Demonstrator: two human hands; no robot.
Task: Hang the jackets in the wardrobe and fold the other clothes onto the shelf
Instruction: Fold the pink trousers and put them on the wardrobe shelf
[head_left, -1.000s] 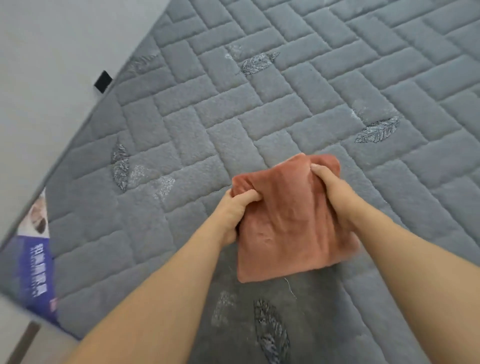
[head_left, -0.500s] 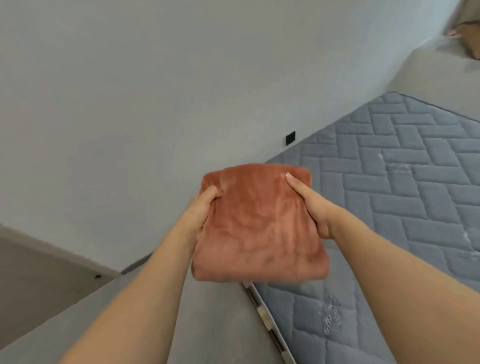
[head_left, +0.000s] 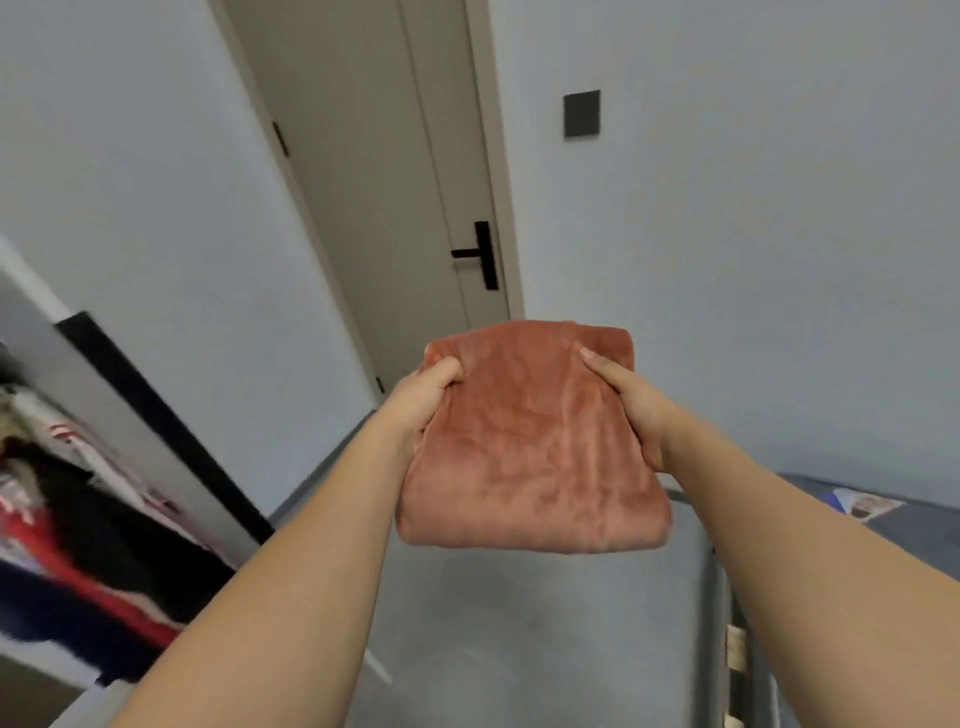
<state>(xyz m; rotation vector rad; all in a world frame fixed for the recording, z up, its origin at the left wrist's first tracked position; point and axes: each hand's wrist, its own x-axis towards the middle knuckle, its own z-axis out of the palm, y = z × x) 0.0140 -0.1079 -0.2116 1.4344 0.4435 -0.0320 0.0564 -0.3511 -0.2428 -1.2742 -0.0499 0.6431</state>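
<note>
A folded rust-orange plush garment hangs in the air in front of me, held by both hands. My left hand grips its upper left edge, thumb on top. My right hand grips the upper right edge with the thumb lying across the fabric. At the far left the open wardrobe shows its dark edge, with jackets in black, red and navy hanging inside, blurred.
A closed beige door with a black handle stands straight ahead. A black wall switch is to its right. Grey floor lies below the garment. The mattress corner shows at the lower right.
The view has swung left from the mattress past the bare wall to the door and wardrobe. Both hands keep the same grip on the folded garment, carried along.
</note>
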